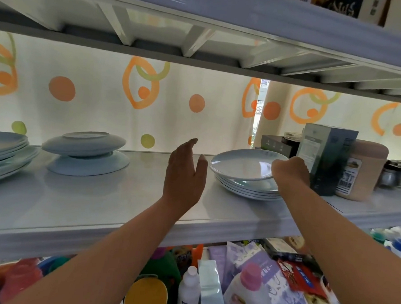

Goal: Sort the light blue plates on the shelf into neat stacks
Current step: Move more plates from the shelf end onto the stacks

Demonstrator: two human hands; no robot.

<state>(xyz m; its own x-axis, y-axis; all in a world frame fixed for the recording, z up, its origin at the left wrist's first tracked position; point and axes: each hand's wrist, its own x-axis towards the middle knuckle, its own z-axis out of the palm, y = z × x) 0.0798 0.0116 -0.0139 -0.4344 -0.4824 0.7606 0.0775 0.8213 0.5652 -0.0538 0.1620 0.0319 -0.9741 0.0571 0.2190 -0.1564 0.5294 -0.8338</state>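
Nearest, the top plate (pixel 241 163) is gripped at its rim by the right hand (pixel 289 172); the left hand (pixel 184 172) is held open, empty. Glazed, brittle, probably slippery: best supported at opposite rims.

The left plate stack (pixel 2 153) is cut off by the frame edge.

a home pantry or storeroom: a white plastic shelf (pixel 121 208) carries plates (pixel 247 176), jars (pixel 395 175) and a food box (pixel 323 157), bottles (pixel 188 292) stand below, a printed curtain (pixel 99 94) hangs behind.
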